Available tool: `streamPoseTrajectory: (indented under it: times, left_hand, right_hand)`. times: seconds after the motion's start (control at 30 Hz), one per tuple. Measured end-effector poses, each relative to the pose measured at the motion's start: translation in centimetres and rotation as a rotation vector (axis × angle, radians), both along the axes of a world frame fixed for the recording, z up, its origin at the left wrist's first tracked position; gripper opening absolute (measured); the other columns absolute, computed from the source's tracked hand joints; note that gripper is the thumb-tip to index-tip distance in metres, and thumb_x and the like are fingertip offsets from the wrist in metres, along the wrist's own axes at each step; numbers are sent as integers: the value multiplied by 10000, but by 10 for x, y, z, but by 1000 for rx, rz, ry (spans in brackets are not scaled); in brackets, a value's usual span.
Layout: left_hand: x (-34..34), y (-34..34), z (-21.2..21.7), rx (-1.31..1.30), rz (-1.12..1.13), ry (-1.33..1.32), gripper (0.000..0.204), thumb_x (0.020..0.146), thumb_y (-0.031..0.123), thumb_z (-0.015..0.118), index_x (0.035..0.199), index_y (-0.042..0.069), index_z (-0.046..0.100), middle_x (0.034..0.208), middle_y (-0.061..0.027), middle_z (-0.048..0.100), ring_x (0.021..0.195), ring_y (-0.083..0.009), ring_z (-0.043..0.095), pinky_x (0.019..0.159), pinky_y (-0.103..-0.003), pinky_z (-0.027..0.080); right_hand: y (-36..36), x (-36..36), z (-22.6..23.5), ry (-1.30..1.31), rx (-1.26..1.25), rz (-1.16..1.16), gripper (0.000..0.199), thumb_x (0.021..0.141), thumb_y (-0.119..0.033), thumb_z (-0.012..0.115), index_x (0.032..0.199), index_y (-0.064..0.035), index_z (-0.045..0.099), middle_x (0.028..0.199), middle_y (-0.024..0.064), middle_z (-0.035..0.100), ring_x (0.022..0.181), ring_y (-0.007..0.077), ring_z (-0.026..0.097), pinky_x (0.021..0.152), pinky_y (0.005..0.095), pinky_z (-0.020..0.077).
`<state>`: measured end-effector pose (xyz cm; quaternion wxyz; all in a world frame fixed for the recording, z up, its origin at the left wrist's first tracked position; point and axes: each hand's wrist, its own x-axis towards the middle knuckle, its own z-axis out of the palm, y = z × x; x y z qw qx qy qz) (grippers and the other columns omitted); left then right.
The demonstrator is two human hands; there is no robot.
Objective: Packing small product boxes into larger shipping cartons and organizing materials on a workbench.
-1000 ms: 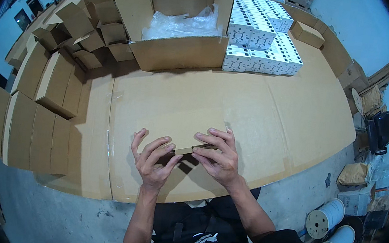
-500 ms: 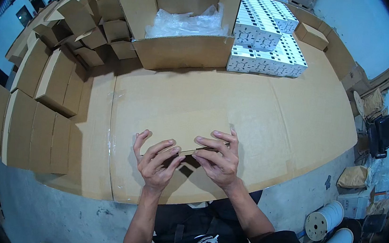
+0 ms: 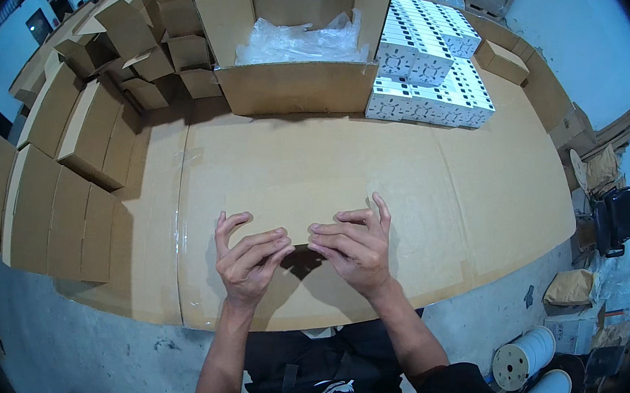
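Between my two hands is a brown cardboard box (image 3: 294, 213), its outline hard to make out against the brown cardboard table cover. My left hand (image 3: 250, 266) pinches its near edge, thumb and first fingers together and the little finger raised. A short gap to the right, my right hand (image 3: 355, 253) grips the same edge, thumb below and fingers on top, the outer fingers lifted. Only a thin strip of that edge shows between the fingertips. Dark shadow falls on the table beneath it.
Closed brown boxes (image 3: 40, 214) stand in rows at the left, with open boxes (image 3: 129, 27) behind them. A large open carton (image 3: 291, 90) with clear plastic wrap (image 3: 304, 42) stands at the back. White patterned boxes (image 3: 432, 101) are stacked beside it. Cable reels (image 3: 525, 357) sit on the floor at right.
My hands stay at the near edge, and my right fingers have closed in on it. The dark gap under the edge looks different, and less of the edge shows.
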<state>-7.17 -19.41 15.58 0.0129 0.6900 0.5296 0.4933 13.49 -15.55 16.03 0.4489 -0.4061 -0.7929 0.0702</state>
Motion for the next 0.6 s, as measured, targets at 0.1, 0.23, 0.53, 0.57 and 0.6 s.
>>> streamPoseTrajectory:
  times: [0.1,0.23,0.53,0.57,0.6]
  left_hand:
    - [-14,5,4,-55,-59,0,169,704,164,890,855,188,818,945,48,785,1216,-303,592,1196,-574,257]
    - [-34,16,4,-126,-176,-43,139,696,159,893,814,161,820,928,19,792,1319,-353,548,1215,-601,216]
    - [-44,25,-3,-241,-282,-386,342,613,164,949,880,90,748,1352,-139,629,1405,-341,462,1228,-554,218]
    - [-50,27,-4,-191,-272,-339,478,579,159,969,969,74,706,1413,-143,572,1392,-300,474,1235,-494,232]
    - [-56,27,-11,-177,-241,-330,478,579,159,969,969,74,706,1413,-143,572,1392,-300,474,1235,-494,232]
  right_hand:
    - [10,18,3,13,-2,77,159,731,-219,876,872,-209,803,972,-92,780,1010,179,655,1144,499,327]
    - [16,35,-6,125,-57,152,174,743,-161,869,900,-150,796,995,-39,786,1073,213,685,1065,484,454]
    - [16,52,-4,356,-267,220,161,801,9,799,944,-51,756,1074,112,766,1153,279,682,1071,445,485]
    - [17,58,-12,467,-279,196,235,833,5,765,1060,-33,718,1150,133,735,1189,277,655,1078,423,476]
    - [16,66,-23,580,-297,184,316,864,1,732,1175,-15,679,1225,153,703,1225,274,628,1085,401,466]
